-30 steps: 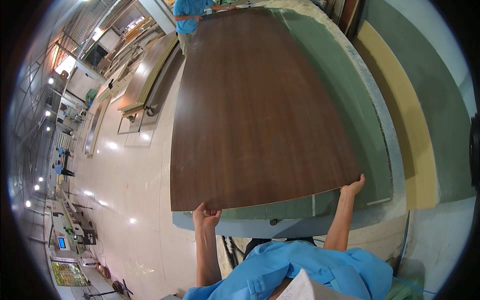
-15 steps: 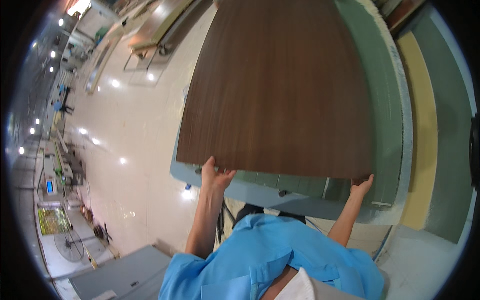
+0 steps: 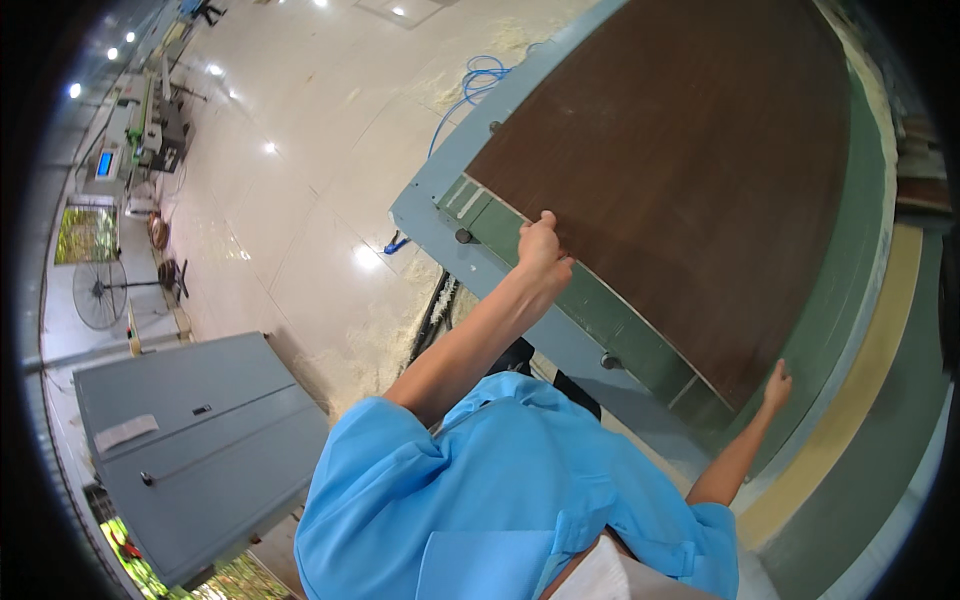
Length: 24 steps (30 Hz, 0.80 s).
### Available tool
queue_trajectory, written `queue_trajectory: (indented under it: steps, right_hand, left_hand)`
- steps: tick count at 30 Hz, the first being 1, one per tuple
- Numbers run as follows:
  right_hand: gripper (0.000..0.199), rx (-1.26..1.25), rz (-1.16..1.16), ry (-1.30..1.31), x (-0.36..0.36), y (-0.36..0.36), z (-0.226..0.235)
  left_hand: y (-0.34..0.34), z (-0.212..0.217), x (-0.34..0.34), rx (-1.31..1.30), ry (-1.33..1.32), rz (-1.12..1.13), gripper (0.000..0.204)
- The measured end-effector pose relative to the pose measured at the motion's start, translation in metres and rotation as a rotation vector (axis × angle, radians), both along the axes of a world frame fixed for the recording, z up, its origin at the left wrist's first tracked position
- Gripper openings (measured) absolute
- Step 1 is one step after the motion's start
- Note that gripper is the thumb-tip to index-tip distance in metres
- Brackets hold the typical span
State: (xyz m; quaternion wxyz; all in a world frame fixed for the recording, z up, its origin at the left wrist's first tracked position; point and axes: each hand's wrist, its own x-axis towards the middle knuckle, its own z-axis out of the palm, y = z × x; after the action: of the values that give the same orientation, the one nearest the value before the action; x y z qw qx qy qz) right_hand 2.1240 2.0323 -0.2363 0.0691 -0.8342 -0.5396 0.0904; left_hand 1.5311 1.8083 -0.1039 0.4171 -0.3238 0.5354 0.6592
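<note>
A large dark brown wood-grain panel (image 3: 680,180) lies over the green bed (image 3: 620,315) of a blue-grey machine table. My left hand (image 3: 543,245) grips the panel's near edge, left of its middle, thumb on top and fingers curled at the edge, their tips hidden. Just beyond the panel's near right corner is my right hand (image 3: 778,385), over the green surface beside the panel's right edge. Its fingers look partly bent and apart, with nothing visible in them; whether it touches the edge is unclear.
Dark round knobs (image 3: 610,361) line the table's near border. A yellow strip (image 3: 850,410) runs along the right. A blue hose (image 3: 480,85) coils on the floor beyond the table. At lower left stands a grey cabinet (image 3: 200,430), with a fan (image 3: 100,295) behind it.
The view has turned, so the panel now slants. The panel appears lower onto the green bed. My right hand has left the panel's corner for its right side; my left still grips the edge.
</note>
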Motion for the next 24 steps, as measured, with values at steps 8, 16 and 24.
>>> queue_trajectory:
  steps: [8,16,24]
  right_hand:
    - [0.104,-0.178,-0.077,0.059,-0.055,0.0,0.0]
    - [0.105,-0.122,-0.152,0.075,-0.056,-0.007,-0.014]
    - [0.107,-0.106,-0.099,-0.056,-0.085,-0.026,-0.02]
  left_hand:
    - [0.018,-0.093,-0.015,-0.06,-0.151,0.015,0.025]
    - [0.005,-0.139,-0.02,0.056,-0.226,0.024,0.033]
    - [-0.013,-0.141,-0.058,0.164,-0.23,0.033,0.041]
